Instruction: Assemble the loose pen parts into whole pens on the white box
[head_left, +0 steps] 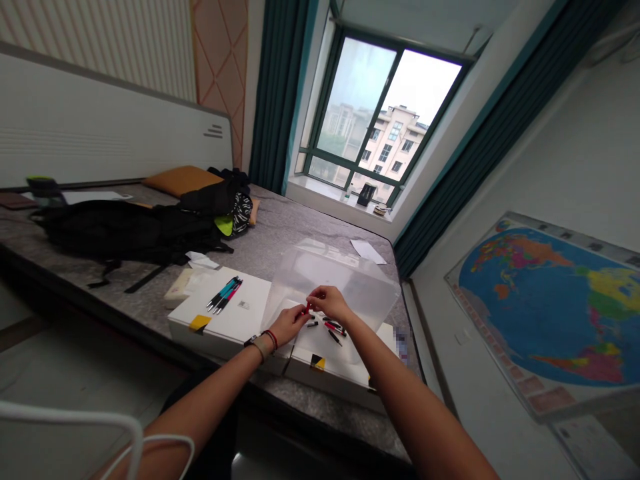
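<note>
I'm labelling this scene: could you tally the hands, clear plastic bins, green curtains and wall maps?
Hands: 2 (left hand, right hand)
Clear plastic bin: 1
Green curtains: 2 (left curtain, right curtain)
Wall map: 1
Total: 6

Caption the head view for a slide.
Both hands hold a small red piece near scattered black and red parts; pens lie on a white box.
</note>
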Motion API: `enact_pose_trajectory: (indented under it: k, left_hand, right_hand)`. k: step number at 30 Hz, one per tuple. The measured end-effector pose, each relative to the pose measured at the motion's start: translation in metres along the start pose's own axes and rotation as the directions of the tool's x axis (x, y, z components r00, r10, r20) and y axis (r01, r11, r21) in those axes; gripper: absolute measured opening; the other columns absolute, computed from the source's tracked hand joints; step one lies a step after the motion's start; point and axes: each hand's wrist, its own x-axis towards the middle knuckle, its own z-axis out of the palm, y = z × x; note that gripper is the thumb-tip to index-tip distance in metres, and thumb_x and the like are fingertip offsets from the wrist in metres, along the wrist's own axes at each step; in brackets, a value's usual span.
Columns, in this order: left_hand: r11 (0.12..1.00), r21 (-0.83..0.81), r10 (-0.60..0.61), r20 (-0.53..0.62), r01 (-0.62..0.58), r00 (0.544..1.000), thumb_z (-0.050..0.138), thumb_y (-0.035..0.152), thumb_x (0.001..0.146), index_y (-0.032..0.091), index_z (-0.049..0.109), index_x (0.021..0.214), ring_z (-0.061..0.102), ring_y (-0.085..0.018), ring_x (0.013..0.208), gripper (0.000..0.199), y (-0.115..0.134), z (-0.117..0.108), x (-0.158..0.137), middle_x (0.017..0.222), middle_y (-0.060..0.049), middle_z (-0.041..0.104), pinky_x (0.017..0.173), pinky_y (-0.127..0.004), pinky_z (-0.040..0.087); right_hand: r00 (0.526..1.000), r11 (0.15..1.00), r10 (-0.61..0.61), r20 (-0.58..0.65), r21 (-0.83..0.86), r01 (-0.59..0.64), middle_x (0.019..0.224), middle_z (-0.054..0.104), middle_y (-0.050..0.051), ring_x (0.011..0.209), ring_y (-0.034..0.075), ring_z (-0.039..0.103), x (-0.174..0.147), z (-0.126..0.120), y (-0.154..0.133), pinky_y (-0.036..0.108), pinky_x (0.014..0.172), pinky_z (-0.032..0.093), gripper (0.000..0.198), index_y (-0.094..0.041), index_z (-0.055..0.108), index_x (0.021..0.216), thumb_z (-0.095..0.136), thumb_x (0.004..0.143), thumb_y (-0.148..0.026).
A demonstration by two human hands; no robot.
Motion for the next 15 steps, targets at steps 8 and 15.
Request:
enact_pose_trajectory:
  k: [8, 15]
  left_hand:
    - [0.986, -0.105, -0.152, -0.277, 0.127, 0.949, 0.051, 0.038, 0.085, 0.022, 0.057, 0.087, 0.049, -0.014, 0.054, 0.017, -0.008, -0.004, -0.014, 0.055, 0.003, 0.049, 0.056, -0.022, 0.03]
    - [0.917, -0.365, -0.272, -0.287, 0.157, 0.919, 0.061, 0.031, 0.08, 0.024, 0.058, 0.085, 0.056, -0.019, 0.063, 0.008, -0.009, 0.0, -0.016, 0.059, 0.0, 0.052, 0.059, -0.022, 0.032]
  right_hand:
    - [0.997, 0.787, -0.061, -0.045, -0.616, 0.02, 0.084, 0.07, 0.006, 0.075, 0.015, 0.064, 0.005, -0.02, 0.011, 0.023, 0.067, 0.045, 0.011, -0.018, 0.07, 0.082, 0.062, 0.079, -0.025]
    - [0.985, 0.532, 0.013, 0.174, -0.835, 0.14, 0.093, 0.07, 0.009, 0.088, 0.019, 0.063, 0.009, 0.002, 0.024, 0.023, 0.072, 0.042, 0.021, -0.02, 0.072, 0.091, 0.057, 0.076, -0.014]
